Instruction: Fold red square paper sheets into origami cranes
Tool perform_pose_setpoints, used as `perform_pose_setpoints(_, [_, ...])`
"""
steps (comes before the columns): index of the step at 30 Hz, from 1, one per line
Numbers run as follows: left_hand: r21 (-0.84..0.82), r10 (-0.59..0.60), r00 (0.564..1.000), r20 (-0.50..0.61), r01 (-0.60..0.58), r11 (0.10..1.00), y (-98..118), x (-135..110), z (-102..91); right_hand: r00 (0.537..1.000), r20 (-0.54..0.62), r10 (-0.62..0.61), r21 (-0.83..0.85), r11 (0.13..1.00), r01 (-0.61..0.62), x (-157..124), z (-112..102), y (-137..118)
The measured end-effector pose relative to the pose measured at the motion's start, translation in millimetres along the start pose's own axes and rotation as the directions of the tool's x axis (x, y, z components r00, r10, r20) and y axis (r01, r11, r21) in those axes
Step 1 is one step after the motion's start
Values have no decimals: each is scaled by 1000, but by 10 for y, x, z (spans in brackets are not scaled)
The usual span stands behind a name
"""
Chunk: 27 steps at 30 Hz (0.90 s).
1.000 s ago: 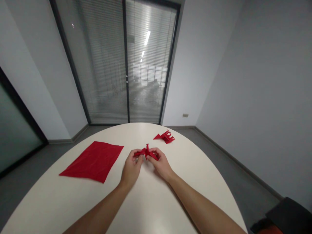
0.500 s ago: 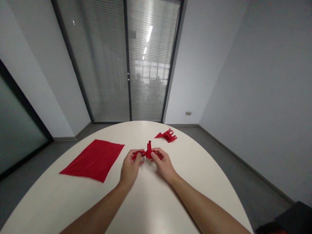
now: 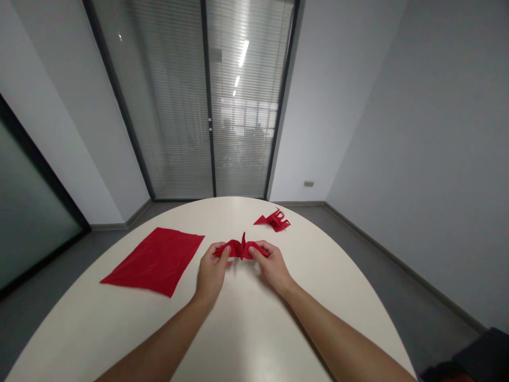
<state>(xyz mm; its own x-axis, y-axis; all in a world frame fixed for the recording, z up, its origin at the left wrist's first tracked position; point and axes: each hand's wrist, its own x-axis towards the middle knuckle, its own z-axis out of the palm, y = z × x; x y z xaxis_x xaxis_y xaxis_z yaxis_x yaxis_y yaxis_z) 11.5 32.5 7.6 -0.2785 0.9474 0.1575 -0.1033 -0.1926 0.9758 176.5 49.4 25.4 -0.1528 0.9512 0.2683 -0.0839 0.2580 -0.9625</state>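
We find the left forearm (image 3: 159, 334) and right forearm (image 3: 338, 334) bare, converging forward. We record the left hand (image 3: 210, 269) and right hand (image 3: 275, 269) level, slightly apart, each closed in a pinch, thumb (image 3: 256, 254) toward us, fingers (image 3: 269, 245) bent.

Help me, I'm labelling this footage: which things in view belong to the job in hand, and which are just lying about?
In the job:
folded red piece, held by the left hand and right hand
white table, beneath them

Apparently just lying about (untouched):
flat red sheet, on the table's left
second red piece, farther back, rightward
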Motion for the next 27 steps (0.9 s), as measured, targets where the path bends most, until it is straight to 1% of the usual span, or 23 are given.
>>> perform_pose_setpoints(2, [-6, 3, 1000, -4, -3, 1000, -9, 6, 1, 999, 45, 25, 48, 998, -27, 4, -2, 23])
perform_pose_setpoints(3, [9, 28, 999, -21, -28, 1000, -11, 1, 2, 998, 57, 36, 72, 997, -40, 3, 6, 39])
perform_pose_setpoints(5, [76, 120, 990, -68, -114, 991, 3, -32, 11, 998, 47, 39, 90, 995, -43, -2, 30, 70])
perform_pose_setpoints(6, [129, 173, 982, -80, -162, 978, 19, -59, 19, 999, 23, 31, 86, 996, -33, -4, 43, 83])
perform_pose_setpoints(7, [185, 224, 972, -70, -208, 960, 40, -89, 28, 1000, -9, 18, 78, 997, -17, -6, 53, 90])
perform_pose_setpoints(9, [282, 309, 951, 5, -298, 912, 86, -151, 52, 998, -55, -8, 70, 997, 12, -9, 65, 89])
perform_pose_setpoints(11, [302, 341, 938, 58, -342, 890, 116, -191, 73, 999, -37, -22, 87, 996, 25, -17, 69, 73])
perform_pose_setpoints(13, [244, 286, 953, 104, -303, 921, 117, -200, 81, 999, 16, -38, 81, 996, 36, -32, 73, 52])
perform_pose_setpoints(15, [197, 197, 971, 134, -221, 955, 97, -186, 74, 997, 42, -57, 6, 998, 56, -53, 78, 34])
perform_pose_setpoints(18, [185, 125, 984, 124, -146, 972, 71, -161, 56, 993, 18, -114, -197, 974, 116, -76, 81, 9])
perform_pose_setpoints(21, [148, 100, 989, 112, -116, 982, 74, -158, 53, 969, -45, -242, -347, 914, 212, -75, 66, -14])
perform_pose_setpoints(23, [128, 92, 989, 117, -107, 986, 81, -159, 59, 950, -60, -305, -390, 884, 259, -68, 50, -28])
perform_pose_setpoints(24, [121, 89, 989, 118, -103, 987, 81, -156, 61, 949, -52, -312, -400, 877, 267, -66, 43, -35])
perform_pose_setpoints(27, [76, 76, 992, 100, -83, 994, 64, -133, 58, 967, 35, -252, -365, 898, 247, -74, 35, -55])
